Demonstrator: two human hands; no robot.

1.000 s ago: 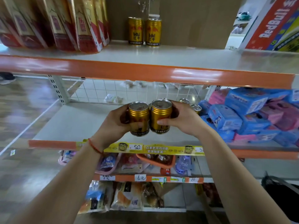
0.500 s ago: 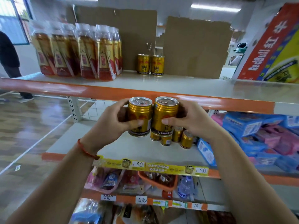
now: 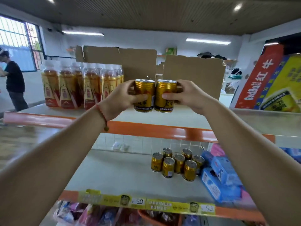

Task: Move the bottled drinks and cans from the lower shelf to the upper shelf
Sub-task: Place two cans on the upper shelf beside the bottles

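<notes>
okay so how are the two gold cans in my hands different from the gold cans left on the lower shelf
The two held cans are gripped side by side, one in the left hand and one in the right hand, raised at upper-shelf level; the cluster of cans stands free on the lower shelf. Two versus seven. All are upright and gold.

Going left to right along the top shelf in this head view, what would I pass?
Shrink-wrapped bottled drinks → left hand with a gold can → right hand with a second gold can → RedBull carton.
</notes>
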